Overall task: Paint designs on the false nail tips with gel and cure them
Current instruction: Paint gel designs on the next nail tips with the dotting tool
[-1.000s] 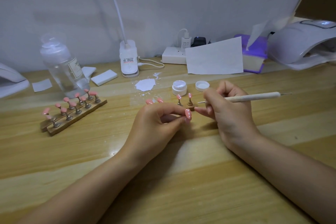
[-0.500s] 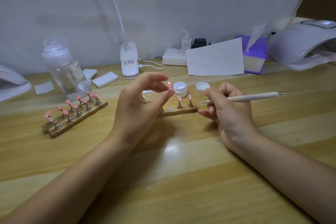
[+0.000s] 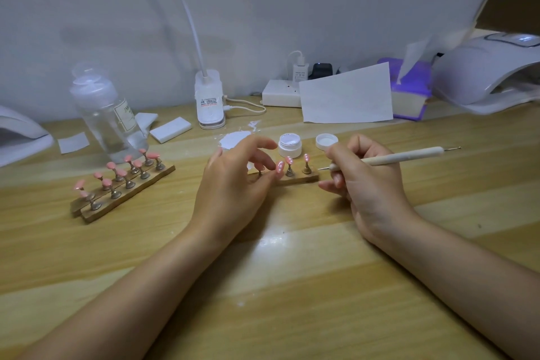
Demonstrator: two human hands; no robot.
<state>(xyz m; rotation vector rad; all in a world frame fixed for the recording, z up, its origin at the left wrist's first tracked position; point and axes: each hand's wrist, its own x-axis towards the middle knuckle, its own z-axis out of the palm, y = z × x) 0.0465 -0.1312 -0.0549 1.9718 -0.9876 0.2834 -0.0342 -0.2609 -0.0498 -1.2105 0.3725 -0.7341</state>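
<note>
My left hand pinches a pink nail tip with white dots between thumb and fingers, low over the left part of a short wooden strip. Two more dotted pink tips stand on metal stems on that strip. My right hand grips a pale dotting tool, its thin metal point aimed left toward the strip. An open white gel jar and its lid sit just behind the strip.
A longer wooden holder with several plain pink tips lies at the left, beside a clear bottle. A white curing lamp stands at the far right, another at the left edge. A desk-lamp base, paper sheet and purple tissue box line the back.
My left hand raised the dotted tip up near the jar, then brought it down to the strip beside the other two. My right hand stayed put with the tool.
</note>
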